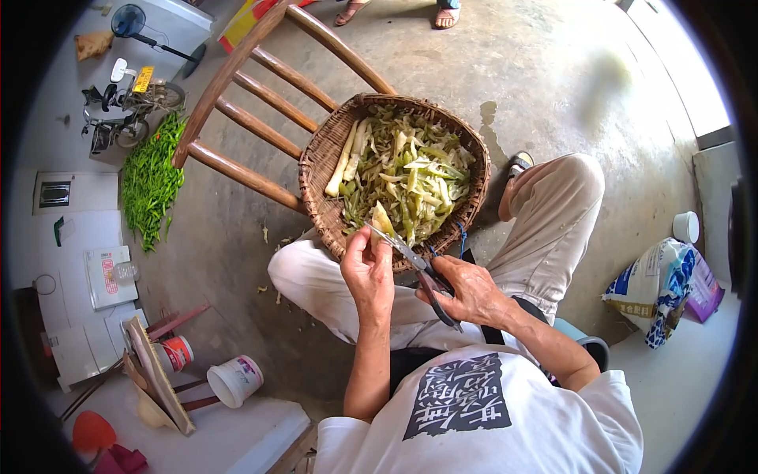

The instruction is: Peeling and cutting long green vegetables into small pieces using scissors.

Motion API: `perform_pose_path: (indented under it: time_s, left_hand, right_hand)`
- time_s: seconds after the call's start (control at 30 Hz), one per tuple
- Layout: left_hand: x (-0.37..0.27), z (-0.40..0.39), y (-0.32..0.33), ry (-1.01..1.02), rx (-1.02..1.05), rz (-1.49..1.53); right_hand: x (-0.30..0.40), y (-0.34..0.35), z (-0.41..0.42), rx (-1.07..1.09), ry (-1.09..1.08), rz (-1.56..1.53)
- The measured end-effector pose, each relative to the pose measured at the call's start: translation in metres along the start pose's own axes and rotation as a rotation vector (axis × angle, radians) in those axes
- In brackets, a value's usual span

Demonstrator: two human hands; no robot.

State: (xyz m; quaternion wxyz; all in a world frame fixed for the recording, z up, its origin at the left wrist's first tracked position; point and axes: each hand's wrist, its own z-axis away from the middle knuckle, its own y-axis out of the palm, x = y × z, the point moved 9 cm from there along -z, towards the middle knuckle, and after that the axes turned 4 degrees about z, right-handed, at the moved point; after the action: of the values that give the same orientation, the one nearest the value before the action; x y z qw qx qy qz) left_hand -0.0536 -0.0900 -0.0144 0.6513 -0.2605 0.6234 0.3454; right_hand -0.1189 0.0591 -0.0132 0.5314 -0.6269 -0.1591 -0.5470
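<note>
My left hand pinches a pale yellow-green vegetable stalk at the near rim of a round woven basket. In my right hand is a pair of scissors; its blades reach across to the stalk, beside my left fingertips. How far apart the blades are is hard to tell. Cut pieces of pale green vegetable fill most of the basket. Two longer whole stalks lie along its left side. A blue cord hangs at the near right rim.
A wooden chair stands behind the basket. Green peppers are heaped on the floor at left, near a parked motorbike. White buckets stand lower left, sacks at right. Another person's feet show at the top.
</note>
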Motion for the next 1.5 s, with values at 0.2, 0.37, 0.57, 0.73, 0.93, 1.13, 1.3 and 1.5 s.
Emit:
perform_pose_path:
  time_s: [0.2,0.37,0.57,0.73,0.93,1.13,1.3,1.5]
  left_hand:
    - [0.0,-0.006,0.005,-0.095,0.024,0.065]
    - [-0.001,-0.007,0.006,-0.177,0.047,0.17]
    - [0.003,-0.001,0.009,-0.249,0.106,0.341]
    - [-0.005,-0.004,0.01,-0.202,0.125,0.344]
    - [0.001,0.0,0.003,-0.156,0.056,0.259]
    - [0.005,-0.004,0.009,-0.198,0.101,0.311]
    - [0.005,0.0,0.007,-0.26,0.109,0.284]
    - [-0.002,-0.006,0.002,-0.22,0.081,0.428]
  right_hand:
    - [-0.009,0.007,0.003,0.034,0.083,-0.19]
    - [-0.014,0.013,0.001,0.023,0.166,-0.272]
    - [-0.037,0.007,-0.006,-0.002,0.279,-0.387]
    - [-0.013,0.006,-0.002,0.104,0.086,-0.143]
    - [0.003,-0.005,-0.002,-0.061,-0.035,0.049]
    - [-0.008,0.005,0.003,-0.109,0.022,-0.124]
    - [-0.038,0.019,-0.003,0.032,0.264,-0.443]
    - [-0.018,0.013,0.002,0.16,0.181,-0.21]
